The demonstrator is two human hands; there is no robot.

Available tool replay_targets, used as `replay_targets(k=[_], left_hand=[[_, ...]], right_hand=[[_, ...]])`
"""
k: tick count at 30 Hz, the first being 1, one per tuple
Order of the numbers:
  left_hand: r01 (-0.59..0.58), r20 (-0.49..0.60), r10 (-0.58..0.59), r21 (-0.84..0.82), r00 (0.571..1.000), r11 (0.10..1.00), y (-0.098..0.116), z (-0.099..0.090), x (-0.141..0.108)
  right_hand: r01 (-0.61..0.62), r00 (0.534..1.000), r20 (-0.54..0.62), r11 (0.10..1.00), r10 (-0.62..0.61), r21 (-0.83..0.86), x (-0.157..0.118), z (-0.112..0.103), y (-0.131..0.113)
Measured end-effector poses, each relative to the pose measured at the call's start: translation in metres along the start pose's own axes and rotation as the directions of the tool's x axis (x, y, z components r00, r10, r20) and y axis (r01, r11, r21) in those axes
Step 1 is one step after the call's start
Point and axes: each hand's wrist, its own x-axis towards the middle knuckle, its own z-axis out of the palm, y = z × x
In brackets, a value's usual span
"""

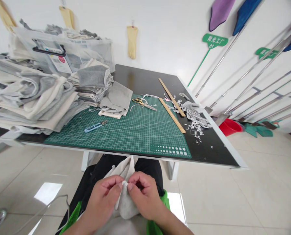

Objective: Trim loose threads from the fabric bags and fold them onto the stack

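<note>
Cloth (pixel 128 207), grey and cream, lies bunched over the person's lap, in front of the worktop (pixel 140 73). A green mat (pixel 126 140) covers the middle of that black worktop. At left, a big pile (pixel 35 104) of folded fabric overlaps the mat's corner, with a clear tub (pixel 105 49) behind it. Near the lap the hands almost meet: left hand (pixel 105 195) and right hand (pixel 145 194) each pinch the cloth's edge between thumb and fingers. Two rulers (pixel 172 116) lie at right, one on the mat. Scissors (pixel 144 103) rest near its back edge, a blue tool (pixel 94 127) nearer the front. Pale scraps (pixel 196 116) litter the worktop's right side.
</note>
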Motion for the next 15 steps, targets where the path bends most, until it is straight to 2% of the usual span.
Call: replay_targets(k=[5,7,12,13,15], left_hand=[[-0.056,0.029,0.055,0.043,0.998,0.997,0.0000,0.0000,-0.0013],[-0.054,0.037,0.053,0.035,0.998,0.998,-0.0002,0.0007,-0.0011],[-0.037,0.084,0.036,0.016,0.996,0.999,-0.0072,0.0012,-0.0010],[-0.075,0.072,0.072,0.045,0.995,0.996,-0.0086,0.0006,-0.0015],[-0.234,-0.004,0.237,0.137,0.972,0.963,-0.0094,-0.0013,-0.0029]], right_hand=[[0.219,0.976,0.019,0.975,-0.218,-0.049,0.0004,-0.0013,-0.0004],[0.269,0.963,0.016,0.961,-0.269,-0.067,0.0012,-0.0014,-0.0017],[0.248,0.965,-0.059,0.965,-0.254,-0.090,0.0004,0.0001,-0.0023],[0.226,0.970,-0.066,0.970,-0.232,-0.090,0.0000,0.0002,-0.0020],[0.156,0.984,-0.080,0.985,-0.162,-0.080,-0.0005,-0.0002,-0.0014]])
